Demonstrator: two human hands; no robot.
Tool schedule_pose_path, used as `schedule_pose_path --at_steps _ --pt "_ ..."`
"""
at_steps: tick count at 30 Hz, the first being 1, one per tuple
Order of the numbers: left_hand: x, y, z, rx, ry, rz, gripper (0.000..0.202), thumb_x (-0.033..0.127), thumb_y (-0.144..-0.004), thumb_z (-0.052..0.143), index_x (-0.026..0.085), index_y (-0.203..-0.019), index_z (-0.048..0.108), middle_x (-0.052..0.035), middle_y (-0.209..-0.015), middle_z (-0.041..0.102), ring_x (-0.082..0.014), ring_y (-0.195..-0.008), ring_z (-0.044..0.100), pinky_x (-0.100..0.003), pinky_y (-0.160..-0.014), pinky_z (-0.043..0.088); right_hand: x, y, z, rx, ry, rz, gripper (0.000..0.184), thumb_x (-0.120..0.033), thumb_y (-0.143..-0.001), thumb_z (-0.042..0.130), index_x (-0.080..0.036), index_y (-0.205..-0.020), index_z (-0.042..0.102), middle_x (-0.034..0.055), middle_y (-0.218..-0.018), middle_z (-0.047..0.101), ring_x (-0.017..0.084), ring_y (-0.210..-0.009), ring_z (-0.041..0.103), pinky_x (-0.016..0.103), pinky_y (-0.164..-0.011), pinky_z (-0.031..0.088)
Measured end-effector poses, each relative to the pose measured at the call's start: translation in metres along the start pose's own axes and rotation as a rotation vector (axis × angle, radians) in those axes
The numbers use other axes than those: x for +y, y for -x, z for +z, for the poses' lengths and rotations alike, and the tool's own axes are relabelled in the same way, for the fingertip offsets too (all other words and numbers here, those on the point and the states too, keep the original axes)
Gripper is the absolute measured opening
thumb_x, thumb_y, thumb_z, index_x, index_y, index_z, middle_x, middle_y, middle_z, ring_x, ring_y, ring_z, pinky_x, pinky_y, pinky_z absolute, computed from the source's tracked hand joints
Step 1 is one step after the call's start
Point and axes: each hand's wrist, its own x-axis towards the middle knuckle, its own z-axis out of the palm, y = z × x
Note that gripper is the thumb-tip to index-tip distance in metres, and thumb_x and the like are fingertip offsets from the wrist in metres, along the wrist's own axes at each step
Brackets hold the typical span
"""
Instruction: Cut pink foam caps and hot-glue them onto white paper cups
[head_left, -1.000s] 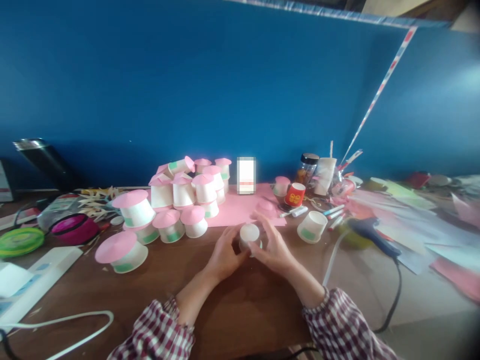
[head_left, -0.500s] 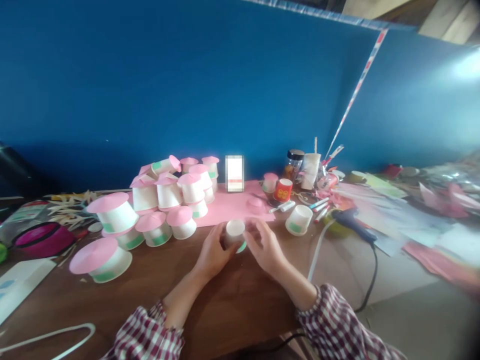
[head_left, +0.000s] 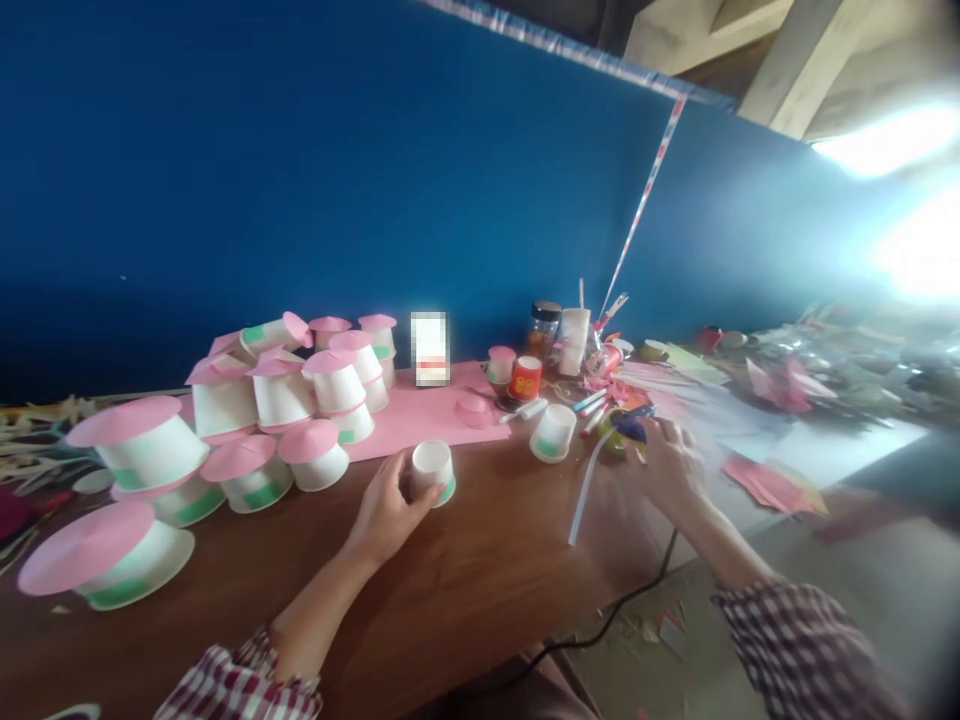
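Note:
My left hand (head_left: 390, 505) is closed round the side of an upside-down white paper cup (head_left: 433, 468) with a green patch near its rim, on the brown table. Off to the right, my right hand (head_left: 671, 465) has its fingers curled over the handle of a dark blue glue gun (head_left: 636, 424). A long translucent glue stick (head_left: 587, 488) sticks out of the gun toward me, and a black cord (head_left: 637, 595) hangs below. Part of the gun is hidden by my fingers. Between my hands another upturned white cup (head_left: 553, 433) stands alone.
Several cups with pink paper cone roofs (head_left: 285, 385) are piled on the left. Behind lie a pink sheet (head_left: 405, 420), a red cup (head_left: 525, 378), markers (head_left: 589, 402), a dark-lidded jar (head_left: 545, 325) and a stack of white cups (head_left: 575, 340). Pink paper pieces (head_left: 772, 483) lie at right.
My right hand has left the cup and moved right onto the glue gun. My left hand still holds the cup. The view has turned to the right.

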Motion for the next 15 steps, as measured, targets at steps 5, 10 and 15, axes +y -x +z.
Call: schedule_pose_path --at_steps 5,10,15 --pt "0.000 0.001 0.000 0.004 -0.006 0.008 0.053 0.041 -0.072 0.066 0.016 -0.116 0.050 -0.0108 -0.112 0.061 -0.0246 -0.098 0.062 -0.040 -0.085 0.052 0.028 0.001 0.007 -0.121 0.153 0.100 0.038 -0.036 -0.087 0.044 -0.013 -0.117 0.052 0.0173 -0.107 0.055 0.030 -0.095 0.051 0.041 -0.073 0.041" --pt "-0.001 0.001 0.000 0.004 0.003 0.030 0.052 0.040 -0.072 0.066 0.017 -0.116 0.051 -0.0105 -0.112 0.061 -0.0244 -0.097 0.062 -0.040 -0.085 0.052 0.030 0.002 0.008 -0.192 0.060 0.146 0.039 -0.031 -0.090 0.038 -0.012 -0.123 0.049 0.0171 -0.100 0.059 0.029 -0.089 0.054 0.038 -0.070 0.041" --pt "-0.003 0.000 0.000 0.003 -0.019 0.017 0.053 0.041 -0.071 0.067 0.017 -0.116 0.051 -0.0107 -0.112 0.061 -0.0256 -0.100 0.061 -0.041 -0.086 0.051 0.039 0.003 0.008 0.005 -0.257 0.294 0.041 -0.035 -0.089 0.036 -0.017 -0.123 0.051 0.0157 -0.110 0.057 0.029 -0.095 0.054 0.042 -0.076 0.042"
